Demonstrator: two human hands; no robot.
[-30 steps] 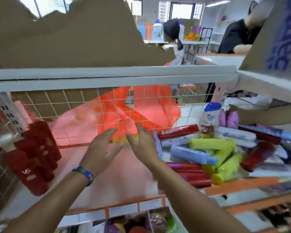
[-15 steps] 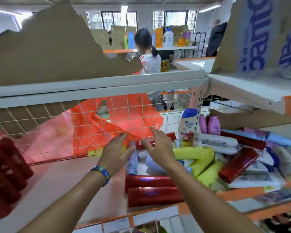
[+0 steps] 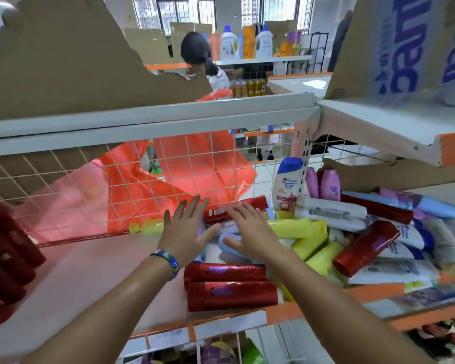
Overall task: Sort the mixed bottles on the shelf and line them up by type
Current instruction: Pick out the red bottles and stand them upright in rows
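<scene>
Both hands, left hand (image 3: 185,233) and right hand (image 3: 252,232), hover flat-fingered, gripping nothing, over the red bottle (image 3: 235,212) atop the pile by the mesh; I'd grab its middle so neighbours don't roll.

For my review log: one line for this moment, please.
phase: pre-grasp | left hand: open | right hand: open, over rear red bottle | bottle pile: mixed

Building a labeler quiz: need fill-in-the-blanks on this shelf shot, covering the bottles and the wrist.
1. The wristband is on the ___ wrist.
2. The blue-capped white bottle stands ___.
3. The two bottles lying nearest the front edge of the shelf are ___ in colour.
Missing words: left; upright; red.
</scene>
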